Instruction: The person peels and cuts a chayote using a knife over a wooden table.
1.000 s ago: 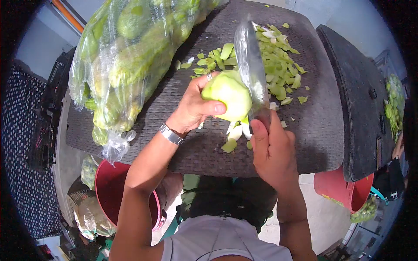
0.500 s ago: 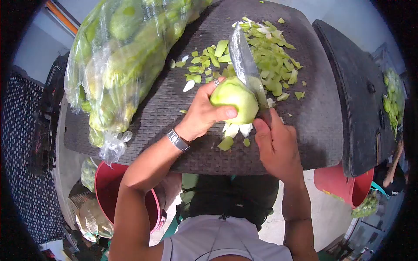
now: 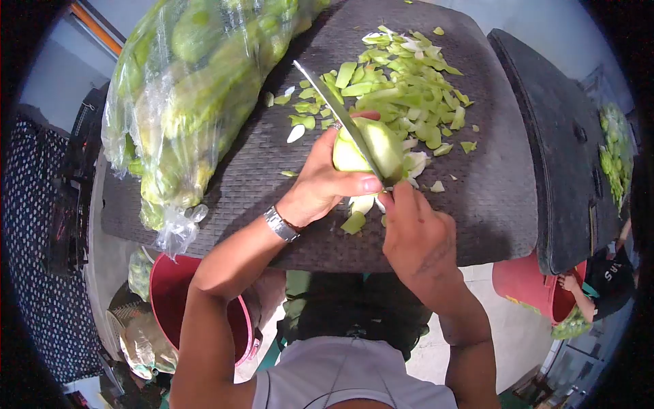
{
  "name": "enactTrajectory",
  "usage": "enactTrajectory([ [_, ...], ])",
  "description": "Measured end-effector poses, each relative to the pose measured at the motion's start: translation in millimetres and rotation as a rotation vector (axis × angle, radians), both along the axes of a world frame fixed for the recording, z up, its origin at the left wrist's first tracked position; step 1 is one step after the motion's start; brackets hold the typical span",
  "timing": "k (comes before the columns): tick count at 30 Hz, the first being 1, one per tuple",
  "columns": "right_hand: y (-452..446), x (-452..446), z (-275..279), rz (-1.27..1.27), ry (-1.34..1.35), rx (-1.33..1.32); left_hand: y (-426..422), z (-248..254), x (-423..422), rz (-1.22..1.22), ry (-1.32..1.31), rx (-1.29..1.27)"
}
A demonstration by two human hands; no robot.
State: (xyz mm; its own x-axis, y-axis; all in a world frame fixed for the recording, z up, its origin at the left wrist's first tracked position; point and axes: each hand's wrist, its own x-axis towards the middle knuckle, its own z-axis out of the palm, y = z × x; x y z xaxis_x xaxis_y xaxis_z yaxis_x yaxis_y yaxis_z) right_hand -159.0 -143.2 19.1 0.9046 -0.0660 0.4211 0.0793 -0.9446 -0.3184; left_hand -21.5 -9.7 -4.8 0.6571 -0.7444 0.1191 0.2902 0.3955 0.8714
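Note:
My left hand (image 3: 325, 178) wraps round a pale green peeled vegetable (image 3: 385, 153) above the dark woven table (image 3: 238, 221). My right hand (image 3: 417, 235) is closed on a knife (image 3: 340, 112), whose handle is mostly hidden by the fingers. The blade slants up to the left and lies across the vegetable, its tip past my left fingers. Green and whitish peelings (image 3: 415, 88) are heaped behind the vegetable, and a few pieces show just below it.
A clear plastic bag of green vegetables (image 3: 204, 88) lies at the table's left. A second dark table (image 3: 558, 150) stands at the right. Red buckets (image 3: 167, 286) are below both sides. At the far right, another person's arm (image 3: 582, 300) reaches by the right bucket.
The knife has swung from the vegetable's right side to lie across it, its tip now pointing left. My right hand has moved slightly left. The other person's arm has come to the right bucket.

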Motion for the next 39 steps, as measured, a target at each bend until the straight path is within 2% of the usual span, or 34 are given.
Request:
enactTrajectory([
  [4, -6.0, -1.3, 3.4, 0.02, 0.015, 0.051, -1.8, -0.1, -3.8, 0.009, 0.015, -0.009],
  [7, -17.2, 3.7, 1.9, 0.011, 0.025, 0.145, 0.2, 9.6, -4.9, 0.009, 0.08, 0.08],
  [8, -25.6, 6.5, 4.8, 0.007, 0.026, 0.201, 3.0, 16.5, -3.3, -0.005, -0.006, 0.205],
  [10, -38.4, 5.3, 12.5, 0.029, 0.073, 0.229, 9.3, 15.7, -8.0, 0.259, -0.253, 0.369],
  [12, -45.2, 5.9, 21.2, 0.073, 0.138, 0.195, 38.5, 34.2, -6.3, 0.815, -1.007, 0.593],
  [14, -39.5, 5.4, 26.3, 0.101, 0.205, 0.171, 59.0, 66.6, -7.7, 0.774, -1.378, 0.594],
  [15, -36.2, 5.8, 29.7, 0.117, 0.234, 0.152, 60.1, 84.0, -14.2, 0.667, -1.519, 0.677],
  [18, -24.1, 7.6, 38.8, 0.246, 0.289, -0.032, 57.3, 97.3, -16.1, 0.459, -1.748, 0.889],
  [20, -17.4, 5.5, 45.1, 0.299, 0.156, -0.325, 60.8, 78.4, -3.8, 0.298, -1.666, 0.907],
  [21, -16.8, 5.5, 45.2, 0.311, 0.089, -0.444, 62.4, 70.0, -2.9, 0.314, -1.718, 0.925],
  [24, -19.3, 6.0, 42.1, 0.3, -0.096, -0.728, 65.6, 58.3, -3.3, 0.401, -1.66, 0.941],
  [25, -19.5, 5.1, 41.2, 0.286, -0.139, -0.805, 64.4, 54.3, -1.9, 0.48, -1.705, 0.881],
  [28, -18.6, 6.0, 42.3, 0.265, -0.144, -0.999, 68.7, 48.5, -3.9, 0.393, -1.599, 0.972],
  [30, -20.2, 6.2, 39.5, 0.274, -0.059, -1.109, 66.9, 30.7, -5.4, 0.453, -1.547, 0.871],
  [33, -25.9, 9.3, 15.3, 0.322, -0.025, -0.899, 60.4, 22.1, 2.2, 0.498, -1.544, 0.795],
  [37, -26.6, 6.5, 25.9, 0.342, -0.032, -1.096, 62.9, 15.9, -2.6, 0.461, -1.486, 0.779],
  [39, -21.6, 6.7, 26.8, 0.331, -0.02, -1.072, 64.2, 17.9, -2.4, 0.451, -1.506, 0.758],
])
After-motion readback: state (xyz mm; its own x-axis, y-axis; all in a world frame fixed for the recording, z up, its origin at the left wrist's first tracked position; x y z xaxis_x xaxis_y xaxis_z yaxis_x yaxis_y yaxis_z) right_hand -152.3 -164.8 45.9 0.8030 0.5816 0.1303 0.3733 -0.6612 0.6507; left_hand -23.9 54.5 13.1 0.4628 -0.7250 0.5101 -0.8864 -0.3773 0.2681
